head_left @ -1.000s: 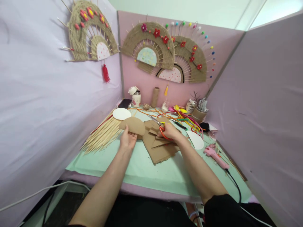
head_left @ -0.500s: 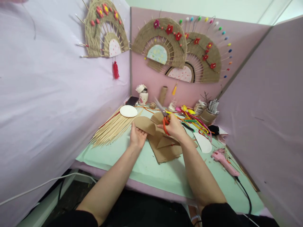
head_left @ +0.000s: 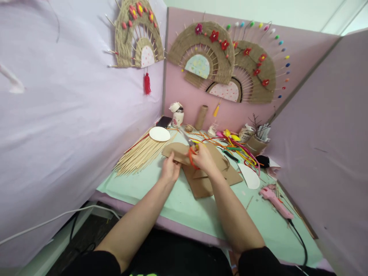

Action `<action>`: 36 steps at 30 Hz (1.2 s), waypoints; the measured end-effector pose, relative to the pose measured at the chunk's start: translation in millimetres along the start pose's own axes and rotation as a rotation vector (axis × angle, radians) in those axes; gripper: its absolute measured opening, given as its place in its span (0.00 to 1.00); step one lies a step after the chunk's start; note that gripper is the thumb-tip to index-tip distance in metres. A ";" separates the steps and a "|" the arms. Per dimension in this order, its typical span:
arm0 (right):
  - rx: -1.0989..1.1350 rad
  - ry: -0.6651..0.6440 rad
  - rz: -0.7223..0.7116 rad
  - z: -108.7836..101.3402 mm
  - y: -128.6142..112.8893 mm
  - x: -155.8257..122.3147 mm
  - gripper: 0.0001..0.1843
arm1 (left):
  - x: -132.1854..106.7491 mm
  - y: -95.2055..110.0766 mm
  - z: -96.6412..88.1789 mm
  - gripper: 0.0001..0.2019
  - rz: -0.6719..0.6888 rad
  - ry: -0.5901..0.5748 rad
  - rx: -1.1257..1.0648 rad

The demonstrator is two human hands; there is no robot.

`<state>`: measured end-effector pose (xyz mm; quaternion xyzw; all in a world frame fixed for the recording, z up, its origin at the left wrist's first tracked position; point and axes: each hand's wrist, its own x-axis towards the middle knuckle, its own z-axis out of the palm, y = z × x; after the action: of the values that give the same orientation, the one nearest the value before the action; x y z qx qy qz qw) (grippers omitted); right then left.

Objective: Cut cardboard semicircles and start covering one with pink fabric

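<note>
My left hand (head_left: 171, 169) is closed on the near edge of a rounded piece of brown cardboard (head_left: 176, 150), thumb on top. In my right hand (head_left: 203, 158) is a pair of scissors with orange handles (head_left: 192, 156), its blades pointing up and away to the left. The scissors are beside the right end of the held piece; whether they touch it I cannot tell. Under and right of my hands lie larger brown cardboard sheets (head_left: 201, 188), partly covered by my right forearm.
Left of my hands lie thin wooden sticks (head_left: 138, 155) under a white paper oval (head_left: 160, 133). Rightward are a white paper cutout (head_left: 249, 176), a pink glue gun (head_left: 276, 202) with its cord, and coloured pipe cleaners (head_left: 244, 147). A cardboard tube (head_left: 201, 117) stands behind.
My right hand has brought the scissors left and lower, close to the held cardboard. My left thumb now lies over the piece, which is tilted differently. The view has shifted slightly.
</note>
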<state>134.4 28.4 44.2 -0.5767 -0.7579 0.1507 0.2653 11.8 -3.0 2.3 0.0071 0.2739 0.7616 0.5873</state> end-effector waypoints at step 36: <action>0.588 -0.099 -0.216 83.5 -13.6 -91.7 0.23 | -50.7 99.9 -97.5 0.13 0.538 -0.550 1.458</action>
<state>93.3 -56.5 -37.4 -0.3834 -0.7505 0.3623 0.3980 -93.9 -104.4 -22.3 0.6383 0.5348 0.4784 0.2788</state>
